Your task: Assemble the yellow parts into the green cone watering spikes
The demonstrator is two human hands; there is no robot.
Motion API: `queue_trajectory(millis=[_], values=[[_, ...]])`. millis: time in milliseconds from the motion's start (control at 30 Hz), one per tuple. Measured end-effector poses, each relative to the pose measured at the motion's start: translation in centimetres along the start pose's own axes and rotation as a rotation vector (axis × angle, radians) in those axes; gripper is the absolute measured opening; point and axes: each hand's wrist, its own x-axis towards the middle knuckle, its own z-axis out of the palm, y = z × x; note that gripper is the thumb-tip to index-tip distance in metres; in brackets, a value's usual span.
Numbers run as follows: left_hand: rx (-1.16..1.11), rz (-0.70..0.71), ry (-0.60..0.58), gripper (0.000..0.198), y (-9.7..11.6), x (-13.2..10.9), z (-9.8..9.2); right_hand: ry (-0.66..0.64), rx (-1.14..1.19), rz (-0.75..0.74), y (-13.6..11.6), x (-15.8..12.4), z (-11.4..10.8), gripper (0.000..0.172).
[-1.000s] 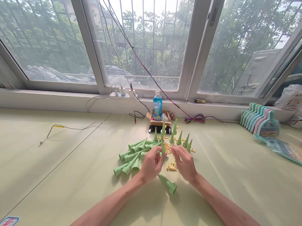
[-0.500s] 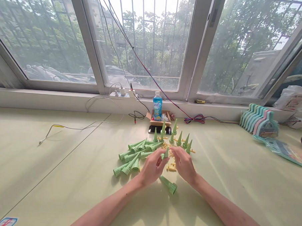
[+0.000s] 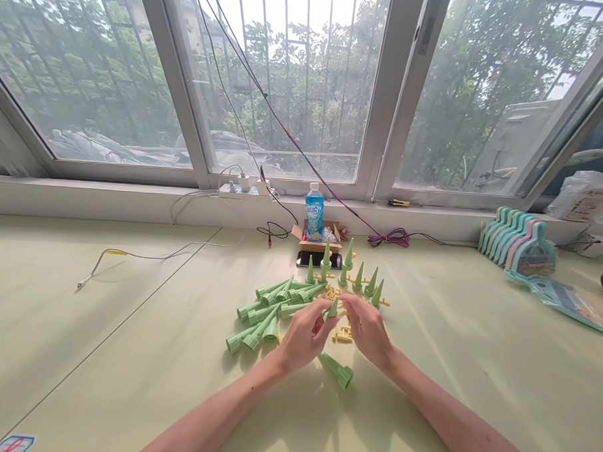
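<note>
My left hand (image 3: pixel 302 338) is closed around a green plastic watering spike (image 3: pixel 333 309), whose pointed tip sticks up past the thumb. Right beside it, my right hand (image 3: pixel 369 330) has its fingertips pinched close to the spike; what sits between them is too small to make out. Small yellow valve pieces (image 3: pixel 343 336) lie on the table between and behind the hands. A single green hollow spike body (image 3: pixel 339 371) rests below my hands. More long green spike bodies (image 3: pixel 264 313) are heaped left of my left hand. Behind the right hand stand several green tips (image 3: pixel 371 282), some with yellow valves.
At the back, a blue bottle (image 3: pixel 314 213) stands in a small cardboard box (image 3: pixel 333 246), with a black phone (image 3: pixel 305 259) before it. Coiled cable (image 3: pixel 388 238) lies near the sill. Pastel plastic boards (image 3: pixel 518 242) stand at right; a white cable (image 3: pixel 150 256) crosses the left side.
The spike in my left hand has tilted slightly to the right. Both hands otherwise stay in nearly the same place, and the things on the table have not moved.
</note>
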Motion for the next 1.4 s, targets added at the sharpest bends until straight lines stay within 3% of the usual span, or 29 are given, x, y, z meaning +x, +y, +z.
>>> queue_trajectory(millis=[400,867,1133,1400], values=[[-0.094,-0.117,0.092,0.01,-0.01,0.36,-0.38,-0.086,0.062,0.049,0.0,-0.2,0.07,0.021],[-0.04,-0.012,0.023,0.008,-0.59,0.09,-0.35,-0.17,0.085,0.041,0.61,-0.53,0.14,0.021],[0.027,0.069,-0.028,0.02,-0.54,-0.1,-0.59,-0.189,0.092,0.094,0.73,-0.24,-0.17,0.032],[0.018,0.079,0.033,0.026,-0.41,0.06,-0.33,-0.123,0.087,0.121,0.66,0.0,-0.16,0.029]])
